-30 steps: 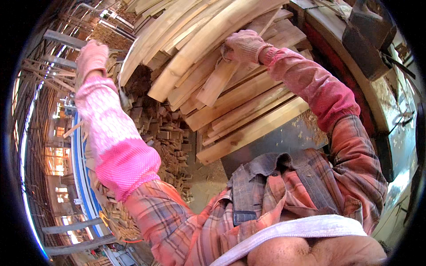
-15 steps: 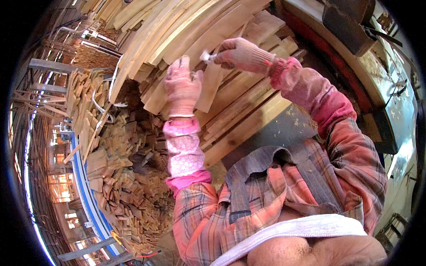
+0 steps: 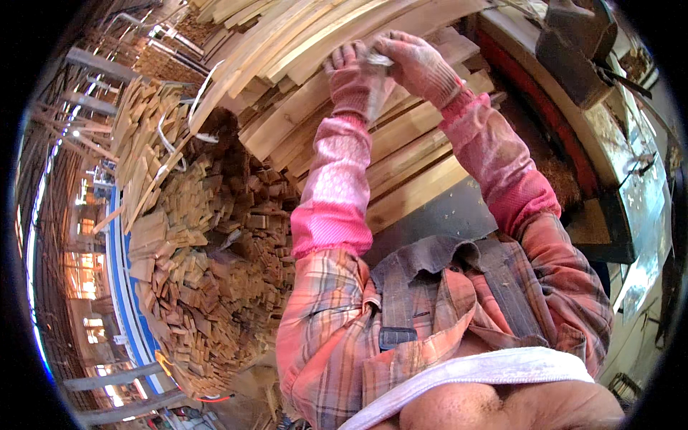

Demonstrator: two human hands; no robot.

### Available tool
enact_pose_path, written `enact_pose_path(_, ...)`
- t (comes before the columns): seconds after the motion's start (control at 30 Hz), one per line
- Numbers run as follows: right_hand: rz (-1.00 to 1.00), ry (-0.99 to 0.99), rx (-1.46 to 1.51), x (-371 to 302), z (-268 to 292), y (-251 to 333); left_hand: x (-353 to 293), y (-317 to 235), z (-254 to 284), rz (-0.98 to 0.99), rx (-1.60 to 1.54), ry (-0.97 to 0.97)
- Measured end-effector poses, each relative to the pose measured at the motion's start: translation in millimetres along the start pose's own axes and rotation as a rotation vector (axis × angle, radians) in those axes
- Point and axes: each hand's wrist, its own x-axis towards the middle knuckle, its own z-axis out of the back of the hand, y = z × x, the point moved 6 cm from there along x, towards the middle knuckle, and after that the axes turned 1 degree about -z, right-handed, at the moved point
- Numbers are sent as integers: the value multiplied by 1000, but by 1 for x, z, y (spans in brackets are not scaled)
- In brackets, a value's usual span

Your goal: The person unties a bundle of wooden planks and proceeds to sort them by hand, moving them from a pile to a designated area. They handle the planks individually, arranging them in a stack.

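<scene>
My right hand (image 3: 419, 66), in a dirty pinkish knit glove, is closed in a pinch on a small white wispy scrap (image 3: 378, 60) of uncertain kind. Close beside it, my left hand (image 3: 358, 82) wears a similar glove and has its back toward me. Motion smears that hand, so whether its fingers grip the scrap is unclear. Both hands are above a stack of sawn boards (image 3: 287, 115), whose long pieces run up toward the far side. Pink sleeve covers (image 3: 333, 172) wrap both forearms.
A large heap of short wood offcuts (image 3: 193, 287) fills the left side. White strapping (image 3: 204, 100) loops near it. A grey metal surface (image 3: 444, 215) lies between the boards and my body. To the right runs a machine with a red edge (image 3: 559, 129) and a dark metal part (image 3: 577, 50).
Both hands have moved farther away, the left also to the right, closing the gap between them. The white scrap has come between the two gloves. The view has shifted slightly.
</scene>
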Motion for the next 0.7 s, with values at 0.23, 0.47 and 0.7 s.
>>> enact_pose_path(0.23, -662, -290, 534, -100, 59, 31, 32, 26, 2, 86, 43, 22)
enact_pose_path(0.47, -651, -117, 265, -177, 73, 110, 42, 50, -44, 225, 317, -163)
enact_pose_path(0.7, -749, -1023, 48, -462, 248, 194, 42, 55, -15, 206, 184, 164)
